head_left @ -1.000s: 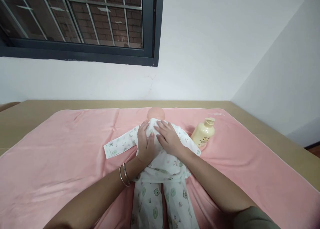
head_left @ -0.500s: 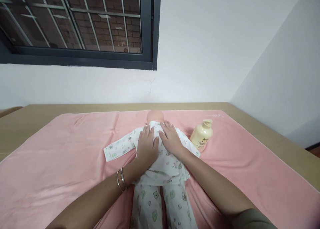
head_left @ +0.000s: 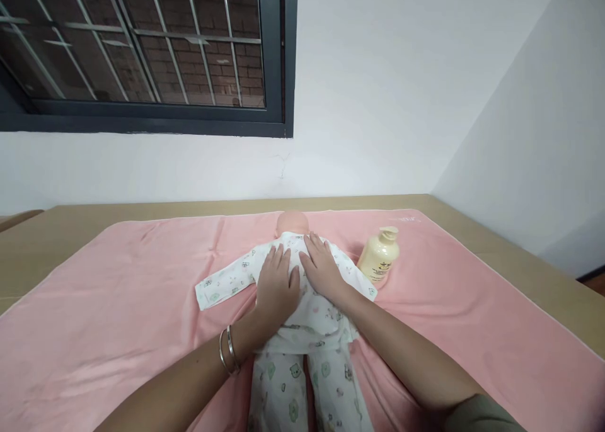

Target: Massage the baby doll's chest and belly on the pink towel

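A baby doll point(head_left: 314, 322) in white printed pyjamas lies face down, its bald head point(head_left: 292, 222) toward the wall and its legs toward me. My left hand point(head_left: 278, 288) rests flat on the left side of its back, fingers stretched out. On the upper right of the back lies my right hand point(head_left: 322, 268), also flat with fingers extended. Neither hand grips anything. Two silver bangles point(head_left: 229, 350) circle my left wrist. Beside the doll's right-hand sleeve stands a pale yellow pump bottle point(head_left: 379, 255).
A pink cloth point(head_left: 142, 293) with some creases covers most of the wooden tabletop point(head_left: 491, 249). Behind it rises a white wall point(head_left: 368, 104), with a dark-framed barred window point(head_left: 189, 120) at the upper left.
My left hand has slid slightly down the doll's back, toward me. The right hand stays nearly in place. The whole view has shifted a little.
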The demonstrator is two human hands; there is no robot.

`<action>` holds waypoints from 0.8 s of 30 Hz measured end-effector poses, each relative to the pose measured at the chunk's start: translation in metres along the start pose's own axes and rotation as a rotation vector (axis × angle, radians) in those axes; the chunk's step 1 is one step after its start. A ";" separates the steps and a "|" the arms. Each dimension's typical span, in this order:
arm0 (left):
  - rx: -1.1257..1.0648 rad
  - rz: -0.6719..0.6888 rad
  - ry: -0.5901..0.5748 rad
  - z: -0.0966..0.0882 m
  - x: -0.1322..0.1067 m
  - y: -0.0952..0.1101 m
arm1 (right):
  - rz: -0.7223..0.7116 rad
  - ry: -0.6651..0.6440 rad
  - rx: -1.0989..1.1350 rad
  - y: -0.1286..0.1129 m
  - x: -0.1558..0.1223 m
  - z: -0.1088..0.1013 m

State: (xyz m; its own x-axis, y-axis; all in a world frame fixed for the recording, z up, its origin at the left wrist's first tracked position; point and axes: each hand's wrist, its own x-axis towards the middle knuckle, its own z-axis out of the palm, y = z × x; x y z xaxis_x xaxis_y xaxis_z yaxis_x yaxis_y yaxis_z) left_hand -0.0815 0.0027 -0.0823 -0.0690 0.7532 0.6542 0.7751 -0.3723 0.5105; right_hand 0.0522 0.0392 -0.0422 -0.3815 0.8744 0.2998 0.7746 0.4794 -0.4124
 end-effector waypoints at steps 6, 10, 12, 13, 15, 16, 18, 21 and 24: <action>-0.083 -0.144 0.030 0.002 0.004 -0.010 | -0.148 0.069 -0.075 -0.013 -0.018 0.010; -0.045 -0.225 0.009 0.005 0.007 -0.013 | -0.079 0.018 -0.043 -0.001 -0.002 0.004; -0.037 -0.154 -0.004 0.003 0.005 -0.008 | 0.021 0.008 -0.043 0.005 0.005 -0.001; -0.041 -0.106 -0.005 0.002 0.003 -0.005 | 0.052 0.008 -0.054 0.005 0.006 -0.002; -0.054 -0.013 -0.007 -0.001 -0.001 -0.001 | 0.036 0.013 -0.085 0.001 0.000 -0.002; -0.062 0.018 -0.007 -0.003 -0.002 0.000 | 0.001 0.023 -0.099 -0.003 -0.005 -0.001; -0.083 0.015 0.002 -0.003 -0.004 0.000 | -0.076 0.038 -0.107 -0.008 -0.012 0.001; -0.093 -0.114 0.028 0.001 -0.003 -0.007 | -0.072 0.007 -0.038 -0.006 -0.008 0.002; -0.049 -0.235 0.032 0.006 0.001 -0.015 | 0.013 0.018 0.033 -0.002 0.000 0.004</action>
State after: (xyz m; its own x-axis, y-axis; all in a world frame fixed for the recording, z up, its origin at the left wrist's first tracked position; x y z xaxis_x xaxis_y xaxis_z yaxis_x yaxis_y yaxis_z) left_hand -0.0895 0.0130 -0.0927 -0.2643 0.8053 0.5307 0.7037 -0.2152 0.6771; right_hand 0.0490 0.0382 -0.0449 -0.3622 0.8793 0.3092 0.7622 0.4704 -0.4449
